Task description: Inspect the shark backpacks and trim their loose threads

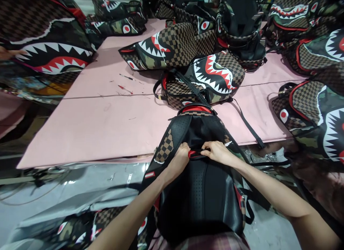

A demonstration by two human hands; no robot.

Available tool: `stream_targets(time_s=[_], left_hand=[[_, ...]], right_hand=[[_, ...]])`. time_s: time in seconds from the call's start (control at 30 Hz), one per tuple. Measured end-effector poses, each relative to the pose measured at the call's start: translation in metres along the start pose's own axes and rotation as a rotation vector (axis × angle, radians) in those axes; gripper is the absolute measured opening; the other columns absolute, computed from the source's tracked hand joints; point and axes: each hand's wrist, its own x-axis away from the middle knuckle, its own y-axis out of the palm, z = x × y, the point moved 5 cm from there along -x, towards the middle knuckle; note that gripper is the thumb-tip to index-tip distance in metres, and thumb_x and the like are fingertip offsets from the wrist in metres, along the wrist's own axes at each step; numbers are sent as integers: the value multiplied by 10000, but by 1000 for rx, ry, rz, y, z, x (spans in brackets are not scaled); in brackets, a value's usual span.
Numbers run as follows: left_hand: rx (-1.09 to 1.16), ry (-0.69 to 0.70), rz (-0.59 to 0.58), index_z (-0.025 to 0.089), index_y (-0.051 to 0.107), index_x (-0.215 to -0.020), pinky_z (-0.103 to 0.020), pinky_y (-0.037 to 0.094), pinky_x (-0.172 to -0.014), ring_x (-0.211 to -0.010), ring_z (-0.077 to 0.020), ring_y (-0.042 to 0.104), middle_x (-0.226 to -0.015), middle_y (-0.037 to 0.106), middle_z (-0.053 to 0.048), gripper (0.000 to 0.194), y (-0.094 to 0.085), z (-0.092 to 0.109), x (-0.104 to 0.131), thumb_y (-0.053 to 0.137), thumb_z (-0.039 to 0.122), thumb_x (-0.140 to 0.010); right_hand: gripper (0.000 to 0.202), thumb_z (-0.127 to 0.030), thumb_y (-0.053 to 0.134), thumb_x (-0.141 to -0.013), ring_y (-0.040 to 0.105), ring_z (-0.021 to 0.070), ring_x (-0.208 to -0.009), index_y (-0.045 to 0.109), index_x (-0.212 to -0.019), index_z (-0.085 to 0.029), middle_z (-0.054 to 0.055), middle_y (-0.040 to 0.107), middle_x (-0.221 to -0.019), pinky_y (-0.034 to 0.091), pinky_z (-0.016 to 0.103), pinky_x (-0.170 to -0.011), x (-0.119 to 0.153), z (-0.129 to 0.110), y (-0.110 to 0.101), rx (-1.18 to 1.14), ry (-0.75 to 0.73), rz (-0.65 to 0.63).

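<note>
Bag (193, 201) overlaps the surface (88, 128) at its near edge, back panel up, base at the lap (206, 243); probably lets edge and lap share weight, freeing both hands for the slot (194, 154). Left hand (182, 154) fingers clench the slot's left end; right hand (217, 150) fingers pinch its right, exact grip hidden. Second bag (215, 76) crowds mid-surface; room's wider toward the surface's left.

pink tabletop (80, 135) evenly lit | glints on grey floor (113, 180) | black backpack (199, 192) shadowed low down | edges stretched
</note>
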Motion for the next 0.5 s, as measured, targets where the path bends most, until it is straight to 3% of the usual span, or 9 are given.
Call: stream_targets(time_s=[0.2, 0.33, 0.5], left_hand=[[98, -3, -29, 177, 501, -659, -246, 365, -555, -570, -117, 483, -608, 521, 11, 228, -6, -6, 3, 348, 89, -804], [186, 17, -88, 166, 508, -626, -254, 346, -566, -575, -119, 492, -610, 543, -4, 240, -6, -7, 4, 354, 28, -747], [180, -8, -76, 168, 556, -630, -269, 367, -579, -577, -144, 506, -600, 569, -31, 218, -3, -12, 4, 402, 83, -758]], right_hand=[[122, -319, 618, -733, 634, 153, -742, 697, -773, -235, -13, 692, -739, 363, 221, -583, -14, -1, 2, -51, 41, -139], [143, -344, 604, -744, 635, 167, -785, 697, -794, -248, -1, 698, -767, 369, 230, -604, -16, -5, 5, 8, 72, -127], [174, -368, 578, -771, 633, 184, -835, 690, -830, -249, 12, 701, -808, 376, 240, -626, -14, -9, 7, 56, 102, -132]])
